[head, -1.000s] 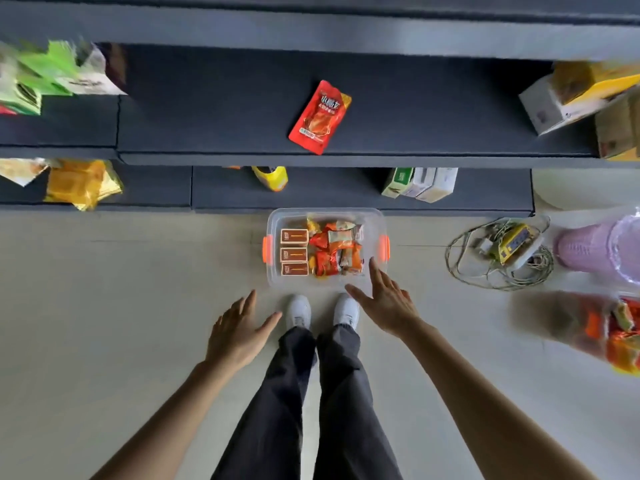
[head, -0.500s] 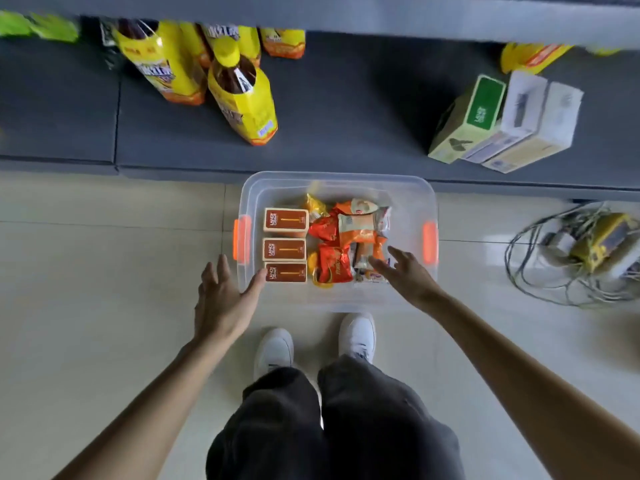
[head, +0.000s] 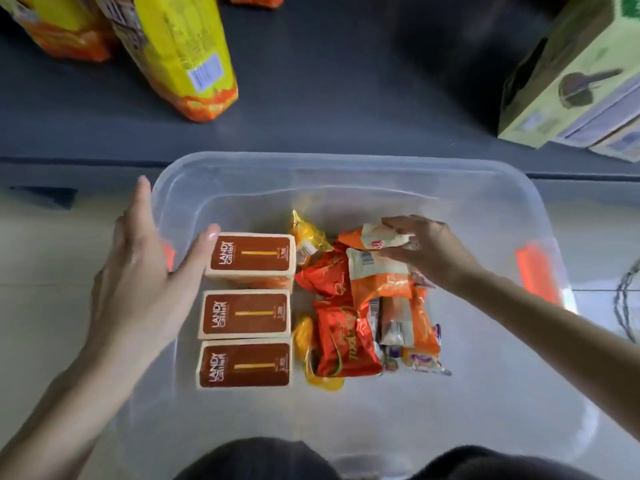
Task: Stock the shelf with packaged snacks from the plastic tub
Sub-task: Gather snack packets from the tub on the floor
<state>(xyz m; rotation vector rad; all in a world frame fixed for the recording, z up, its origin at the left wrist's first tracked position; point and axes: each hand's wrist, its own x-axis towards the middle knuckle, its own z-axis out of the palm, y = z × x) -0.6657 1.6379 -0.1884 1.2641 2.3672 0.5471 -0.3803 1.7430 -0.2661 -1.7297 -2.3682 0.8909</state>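
Pinching orange packet (head: 367,237) in tub (head: 346,161) — right hand (head: 427,252), left hand (head: 138,285) touching box (head: 254,254)

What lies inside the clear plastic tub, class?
Three brown boxes beside heaped orange, red and yellow snack packets. The right hand grips the top packet; anything beneath the heap is covered.

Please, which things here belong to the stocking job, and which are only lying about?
Belong to the job:
plastic tub
three brown boxes
red and orange snack packets
orange-and-white packet, pinched by the right hand
left hand, thumb against one box
shelf

Only lying about:
yellow bottles
green cartons
cable on the floor
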